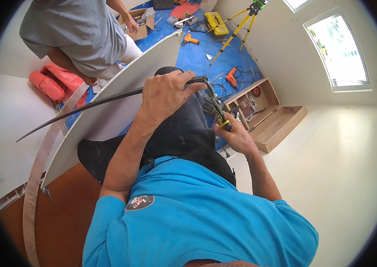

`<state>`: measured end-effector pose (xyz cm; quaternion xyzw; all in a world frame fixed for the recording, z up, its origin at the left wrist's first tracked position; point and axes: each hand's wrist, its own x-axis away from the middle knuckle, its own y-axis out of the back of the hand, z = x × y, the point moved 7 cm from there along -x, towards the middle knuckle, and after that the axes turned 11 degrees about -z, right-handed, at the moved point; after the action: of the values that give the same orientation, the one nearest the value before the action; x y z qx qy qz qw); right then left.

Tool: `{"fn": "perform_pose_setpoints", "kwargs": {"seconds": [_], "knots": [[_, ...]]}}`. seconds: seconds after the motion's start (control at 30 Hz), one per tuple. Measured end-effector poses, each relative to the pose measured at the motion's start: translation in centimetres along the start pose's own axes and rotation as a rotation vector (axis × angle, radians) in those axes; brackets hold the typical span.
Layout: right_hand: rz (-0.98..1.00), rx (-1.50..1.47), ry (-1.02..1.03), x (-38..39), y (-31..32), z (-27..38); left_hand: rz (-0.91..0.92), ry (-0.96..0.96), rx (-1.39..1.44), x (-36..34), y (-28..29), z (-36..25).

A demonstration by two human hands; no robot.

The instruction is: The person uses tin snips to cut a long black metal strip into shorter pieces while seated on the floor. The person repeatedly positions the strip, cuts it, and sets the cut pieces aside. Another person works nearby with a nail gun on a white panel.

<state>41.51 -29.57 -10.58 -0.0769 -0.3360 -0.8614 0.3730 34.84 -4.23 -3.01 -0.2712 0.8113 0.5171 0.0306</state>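
Note:
My left hand (166, 94) is closed around a long, thin dark strip (95, 100), close to its right end. The rest of the strip stretches far out to the left and tapers to a point. My right hand (238, 135) grips a slim hand tool (215, 104) by its yellow-and-black handle. Its narrow grey front part reaches up to the strip's end, beside my left fingertips. Whether it is a saw or a pair of snips, I cannot tell. My dark-trousered legs are right behind both hands.
A large pale curved panel (108, 99) stands at my left, with a person in a grey shirt (79, 38) beyond it. An open wooden toolbox (286, 127) is at the right. Orange power tools (231, 78), cables and a yellow tripod (230, 40) stand on blue floor sheeting (197, 60).

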Motion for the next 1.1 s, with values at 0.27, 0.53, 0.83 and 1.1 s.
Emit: {"fn": "perform_pose_setpoints", "kwargs": {"seconds": [0.27, 0.53, 0.83, 1.1], "knots": [[-0.017, 0.099, 0.012, 0.5, -0.8, 0.3, -0.036, -0.016, -0.013, 0.5, 0.4, -0.1], [-0.085, 0.088, 0.023, 1.1, -0.4, 1.0, -0.038, 0.002, -0.029, 0.7, 0.4, 0.0], [-0.138, 0.157, 0.082, 1.3, -0.6, 1.4, -0.191, -0.115, 0.0, 0.8, 1.1, -0.6], [-0.091, 0.137, 0.018, 1.0, -0.4, -0.7, -0.137, -0.165, -0.062, 2.0, -1.1, 0.1]]}}
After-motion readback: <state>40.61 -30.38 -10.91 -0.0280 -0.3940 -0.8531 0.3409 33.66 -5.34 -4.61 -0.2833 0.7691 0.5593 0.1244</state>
